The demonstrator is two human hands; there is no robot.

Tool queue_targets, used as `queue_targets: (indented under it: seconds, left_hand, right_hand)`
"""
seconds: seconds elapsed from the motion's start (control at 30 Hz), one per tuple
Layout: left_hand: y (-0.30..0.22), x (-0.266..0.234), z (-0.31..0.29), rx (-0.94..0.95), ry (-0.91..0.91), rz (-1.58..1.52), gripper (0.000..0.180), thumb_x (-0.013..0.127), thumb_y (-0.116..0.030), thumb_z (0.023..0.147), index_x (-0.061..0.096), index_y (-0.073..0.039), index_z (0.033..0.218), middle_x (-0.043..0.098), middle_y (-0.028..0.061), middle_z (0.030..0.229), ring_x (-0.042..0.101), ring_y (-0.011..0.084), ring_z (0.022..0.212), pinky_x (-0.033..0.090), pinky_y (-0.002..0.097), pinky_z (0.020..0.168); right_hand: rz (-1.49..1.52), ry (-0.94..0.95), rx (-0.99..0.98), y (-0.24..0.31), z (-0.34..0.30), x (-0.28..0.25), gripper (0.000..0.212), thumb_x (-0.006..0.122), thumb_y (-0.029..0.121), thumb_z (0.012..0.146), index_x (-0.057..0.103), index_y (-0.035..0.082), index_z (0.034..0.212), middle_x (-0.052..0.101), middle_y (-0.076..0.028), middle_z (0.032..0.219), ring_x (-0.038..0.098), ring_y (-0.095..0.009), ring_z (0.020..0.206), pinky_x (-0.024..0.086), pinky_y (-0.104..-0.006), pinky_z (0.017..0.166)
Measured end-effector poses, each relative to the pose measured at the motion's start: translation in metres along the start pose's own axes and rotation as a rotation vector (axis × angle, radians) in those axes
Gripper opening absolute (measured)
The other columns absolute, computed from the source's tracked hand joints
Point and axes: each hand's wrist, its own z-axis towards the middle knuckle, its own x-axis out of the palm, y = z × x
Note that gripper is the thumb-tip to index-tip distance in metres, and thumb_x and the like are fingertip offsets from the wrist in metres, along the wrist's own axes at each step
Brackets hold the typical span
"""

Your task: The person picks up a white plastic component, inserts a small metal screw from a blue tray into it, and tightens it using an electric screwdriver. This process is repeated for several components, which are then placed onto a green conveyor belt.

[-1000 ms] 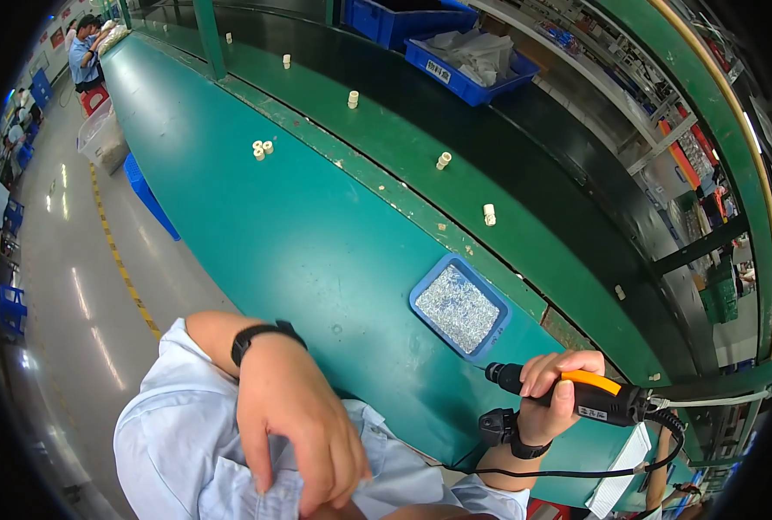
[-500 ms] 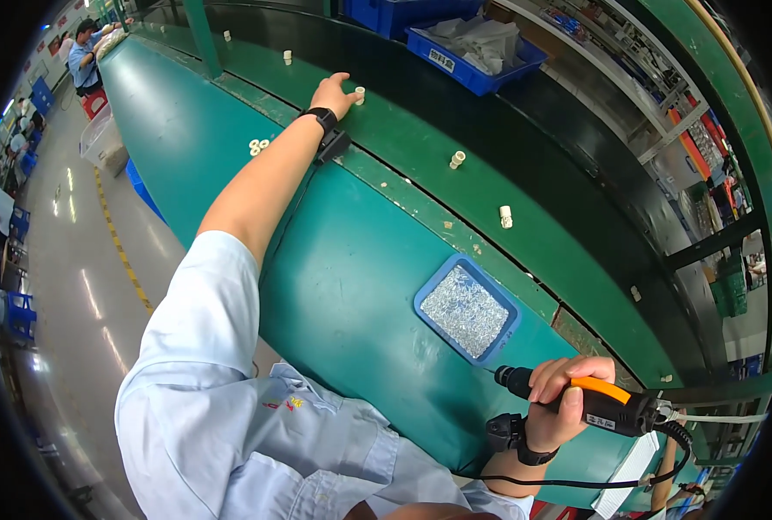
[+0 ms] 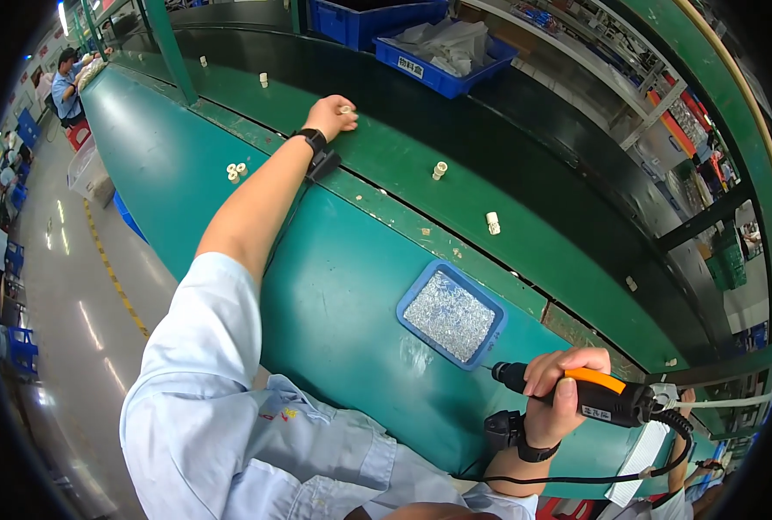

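My left hand (image 3: 329, 119) reaches out over the green conveyor belt, its fingers closed around a small cream plastic fitting (image 3: 346, 110). My right hand (image 3: 559, 394) grips a black and orange electric screwdriver (image 3: 607, 396), whose thin bit points left, close to the corner of a blue tray (image 3: 412, 328). Inside the tray lie many small silvery screws (image 3: 455, 316). More cream fittings stand on the belt, one upright (image 3: 439, 171) and another (image 3: 492, 223) further right. Three cream rings (image 3: 235, 172) rest on the green tabletop, left of my left forearm.
Beyond the belt sits a blue bin (image 3: 446, 65) with crumpled clear bags. A green post (image 3: 169, 52) rises at the far left. The screwdriver's coiled black cable (image 3: 676, 455) hangs at the right, near white paper (image 3: 637, 459). A co-worker (image 3: 67, 87) sits at the far left.
My left fingers, beside the fitting before, have closed around it. The whole view has shifted slightly, while my right hand keeps the screwdriver in nearly the same place.
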Motion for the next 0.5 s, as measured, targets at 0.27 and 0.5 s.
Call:
queue_targets:
  seconds: [0.27,0.5]
  left_hand:
    - [-0.116,0.082,-0.258,-0.099,0.886,-0.246,0.018,0.066,-0.001,0.080,0.059,0.000,0.096,0.064,0.0064,0.090,0.063,0.0118,0.080,0.053,0.0258,0.072]
    - [-0.096,0.118,-0.343,0.094,1.050,0.099,0.025,0.070,-0.004,0.076,0.059,-0.002,0.098,0.062,0.0052,0.085,0.062,0.0165,0.075,0.051,0.0263,0.066]
  right_hand:
    - [0.003,0.003,-0.009,0.007,0.002,0.001,0.030,0.061,0.026,0.085,0.044,0.003,0.093,0.042,-0.002,0.056,0.041,-0.012,0.044,0.037,-0.0258,0.047]
    - [0.041,0.038,-0.010,0.008,0.006,0.000,0.031,0.063,0.022,0.083,0.044,0.001,0.095,0.047,-0.005,0.056,0.047,-0.015,0.046,0.042,-0.0280,0.049]
